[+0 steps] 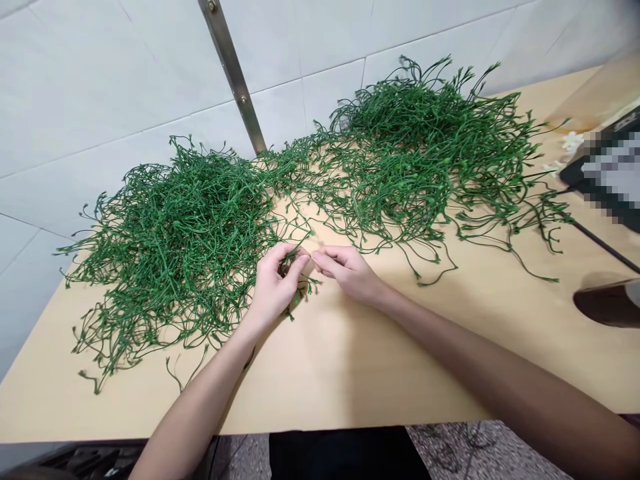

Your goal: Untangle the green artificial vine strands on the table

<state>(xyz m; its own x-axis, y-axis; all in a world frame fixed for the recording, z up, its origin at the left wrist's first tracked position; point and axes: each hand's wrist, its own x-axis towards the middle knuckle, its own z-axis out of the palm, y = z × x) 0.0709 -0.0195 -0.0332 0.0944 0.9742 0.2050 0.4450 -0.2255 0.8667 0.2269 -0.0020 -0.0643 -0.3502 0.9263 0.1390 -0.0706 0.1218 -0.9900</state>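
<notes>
My left hand (280, 277) is closed in a pinch around thin green plastic stems (305, 283), whose tips stick out below and beside the fingers. Facing it, my right hand (347, 270) has thumb and forefinger pressed together, its fingertips almost touching those of the left. Whatever lies in that right pinch is too small to make out. Left of the hands spreads a large tangled pile of green artificial plant stems (185, 227) with small forked tips. A second heap of the same stems (415, 140) lies behind and to the right.
Both heaps rest on a light wooden table (310, 380) against a white tiled wall (125, 80) with a metal strip (233, 73). At right are a dark-framed device (610, 167), white flowers (570, 143), a thin dark cable (605, 245) and a brown round object (605, 305).
</notes>
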